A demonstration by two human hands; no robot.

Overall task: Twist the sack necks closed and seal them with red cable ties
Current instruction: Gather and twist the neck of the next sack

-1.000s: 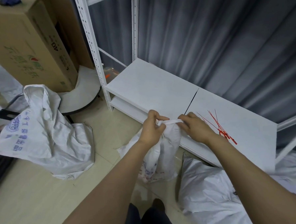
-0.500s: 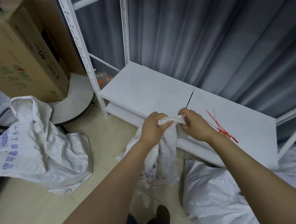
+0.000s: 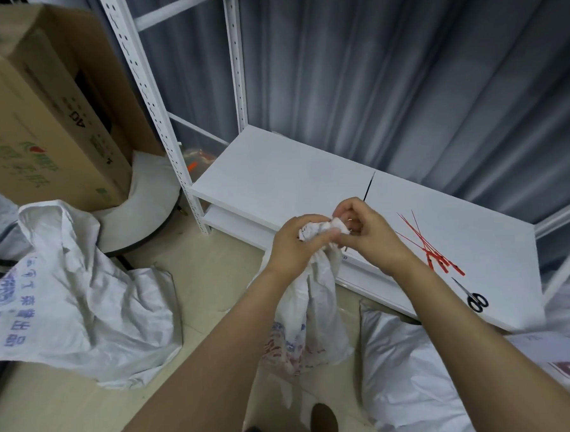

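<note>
A white woven sack [image 3: 310, 317] with faded print hangs in front of the low white shelf [image 3: 288, 179]. Its neck is bunched into a wad between both hands. My left hand [image 3: 295, 245] grips the gathered neck from the left. My right hand [image 3: 365, 231] pinches the crumpled top of the same neck from the right. A loose bundle of red cable ties [image 3: 434, 251] lies on the shelf just right of my right wrist.
Black-handled scissors [image 3: 472, 296] lie on the shelf near the ties. A slumped white sack with blue print [image 3: 73, 299] sits on the floor at left, another white sack [image 3: 414, 374] at lower right. A cardboard box [image 3: 37, 110] and white rack uprights [image 3: 152, 104] stand behind.
Both hands have come closer together and the sack's stretched mouth is now scrunched into a tight wad. The view has shifted, showing the scissors.
</note>
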